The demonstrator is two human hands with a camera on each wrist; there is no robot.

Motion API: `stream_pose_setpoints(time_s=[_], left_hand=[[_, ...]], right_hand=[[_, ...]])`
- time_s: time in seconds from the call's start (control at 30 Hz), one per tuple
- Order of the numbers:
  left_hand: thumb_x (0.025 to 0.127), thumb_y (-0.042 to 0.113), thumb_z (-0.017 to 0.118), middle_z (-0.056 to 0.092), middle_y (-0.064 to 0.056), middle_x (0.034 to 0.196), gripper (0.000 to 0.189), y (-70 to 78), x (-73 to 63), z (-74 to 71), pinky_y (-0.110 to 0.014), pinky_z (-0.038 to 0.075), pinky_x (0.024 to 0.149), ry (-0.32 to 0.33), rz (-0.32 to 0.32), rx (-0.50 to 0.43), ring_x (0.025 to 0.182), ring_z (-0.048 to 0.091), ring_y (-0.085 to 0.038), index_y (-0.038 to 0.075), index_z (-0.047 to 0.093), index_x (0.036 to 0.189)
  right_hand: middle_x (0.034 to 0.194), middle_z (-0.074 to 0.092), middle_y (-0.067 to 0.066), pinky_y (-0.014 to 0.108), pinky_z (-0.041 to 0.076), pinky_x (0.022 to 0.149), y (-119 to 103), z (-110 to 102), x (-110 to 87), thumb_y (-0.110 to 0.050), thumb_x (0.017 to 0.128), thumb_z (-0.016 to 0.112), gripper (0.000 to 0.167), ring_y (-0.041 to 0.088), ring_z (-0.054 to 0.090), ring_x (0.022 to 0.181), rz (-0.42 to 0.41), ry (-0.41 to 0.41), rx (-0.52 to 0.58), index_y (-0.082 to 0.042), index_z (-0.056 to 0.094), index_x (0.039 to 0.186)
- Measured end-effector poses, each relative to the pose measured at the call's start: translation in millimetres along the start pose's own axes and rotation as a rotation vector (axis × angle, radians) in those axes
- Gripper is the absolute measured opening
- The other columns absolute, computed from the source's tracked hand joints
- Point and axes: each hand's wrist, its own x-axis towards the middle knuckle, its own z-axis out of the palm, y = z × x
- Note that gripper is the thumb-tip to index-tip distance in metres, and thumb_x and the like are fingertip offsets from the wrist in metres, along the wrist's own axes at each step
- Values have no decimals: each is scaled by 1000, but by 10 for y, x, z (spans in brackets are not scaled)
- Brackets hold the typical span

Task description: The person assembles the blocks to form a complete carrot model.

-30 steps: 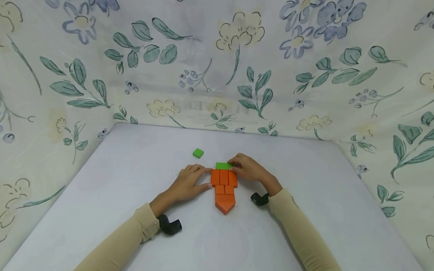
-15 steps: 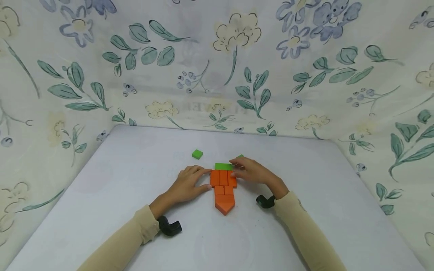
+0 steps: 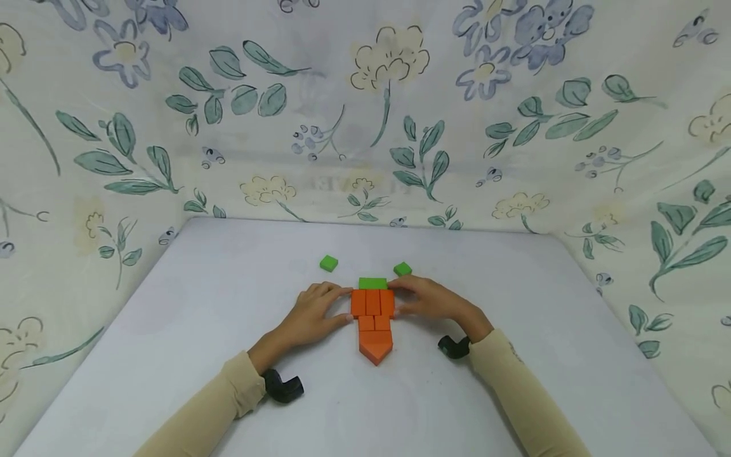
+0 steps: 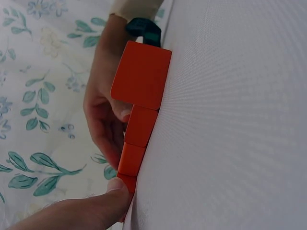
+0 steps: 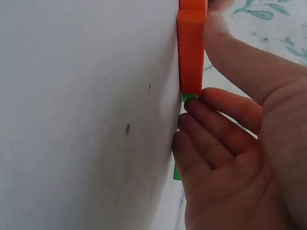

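In the head view orange blocks (image 3: 373,304) lie flat against one another: a row of upright rectangles, two small squares below, and a pointed block (image 3: 375,348) nearest me. A green rectangular block (image 3: 373,283) touches the row's far side. My left hand (image 3: 305,314) touches the row's left side with thumb and index fingertip. Opposite it, my right hand (image 3: 431,299) has its thumb at the row's right side and its index fingertip by the green block's end. In the right wrist view its fingers (image 5: 211,143) are extended, fingertips against the table, with the thumb beside an orange block (image 5: 191,52).
Two small green blocks lie farther back: one at the left (image 3: 329,263), one (image 3: 402,269) just beyond the right fingers. Everything sits on a white table (image 3: 228,266). Floral cloth (image 3: 342,127) surrounds its far and side edges. Black wrist devices (image 3: 283,387) are strapped on both wrists.
My right hand has drawn back rightward from over the green rectangle to the row's right side, uncovering a small green block behind it. The left hand stays at the row; the view shifts slightly.
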Motion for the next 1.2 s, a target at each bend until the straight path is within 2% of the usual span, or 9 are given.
stream_pose_setpoints(time_s=[0.13,0.3,0.57,0.8,0.97,1.2], left_hand=[[92,45,70,58,-3,131,59,0,-9,0,-44,37,92,10,10,3,126,48,-26,22,54,144],[91,46,70,58,-3,131,60,-20,3,12,-43,38,92,15,19,21,125,49,-25,22,54,144],[85,51,74,58,-2,130,67,39,4,57,-42,37,90,33,-38,42,124,50,-26,22,55,143],[86,49,75,59,-2,128,64,86,2,80,-43,36,90,69,-67,56,124,50,-26,21,56,141],[87,50,74,59,-2,128,64,106,9,74,-43,37,90,77,-79,62,124,50,-26,21,57,141],[86,49,75,59,-2,128,64,97,-8,80,-43,38,90,79,-72,63,124,50,-27,21,57,141]], right_hand=[[148,52,11,46,37,114,9,6,3,-29,85,80,70,28,47,139,-2,-18,-14,-5,51,144],[149,51,12,46,36,115,4,23,6,-28,85,80,71,30,45,141,3,-20,-24,-4,50,144],[152,48,13,47,33,117,-2,61,28,-29,85,80,75,32,40,145,-4,-17,-51,-3,47,147],[151,47,12,48,34,117,-37,90,40,-30,87,79,74,31,39,145,6,-13,-79,-5,46,148],[152,47,11,48,34,116,-72,88,45,-31,87,78,74,30,39,144,35,-13,-84,-7,45,149],[151,48,11,47,35,116,-49,103,36,-31,86,79,75,29,41,143,20,-19,-64,-6,45,149]])
